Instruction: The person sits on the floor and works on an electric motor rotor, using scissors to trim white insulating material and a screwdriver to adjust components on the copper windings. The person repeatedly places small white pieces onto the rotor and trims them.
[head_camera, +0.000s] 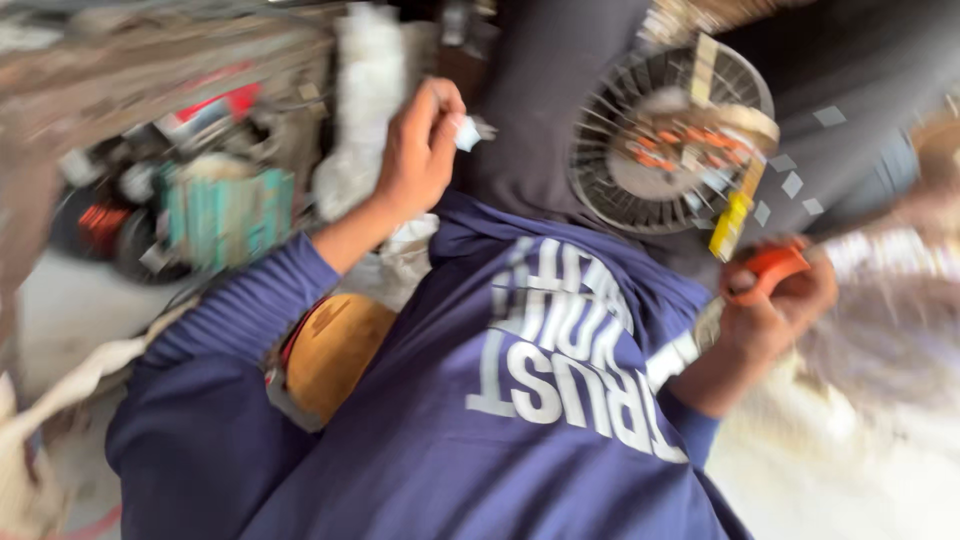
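Observation:
The picture is heavily blurred. My left hand (420, 150) is raised at the upper middle and pinches a small white piece (467, 132) between its fingertips. My right hand (775, 305) sits at the right, closed around an orange-handled tool (770, 268). Just above that hand stands a round grey motor part (670, 140) with radial fins and orange-copper windings in its middle; a yellow strip (730, 225) hangs at its lower edge. My navy blue long-sleeved shirt (480, 430) with white lettering fills the lower middle.
A teal box-like object (228, 212) and red and black machine parts (205, 110) lie at the left. A round tan-orange object (335, 350) shows under my left arm. White cloth or bags (365, 110) stand behind my left hand. Pale material lies at the lower right.

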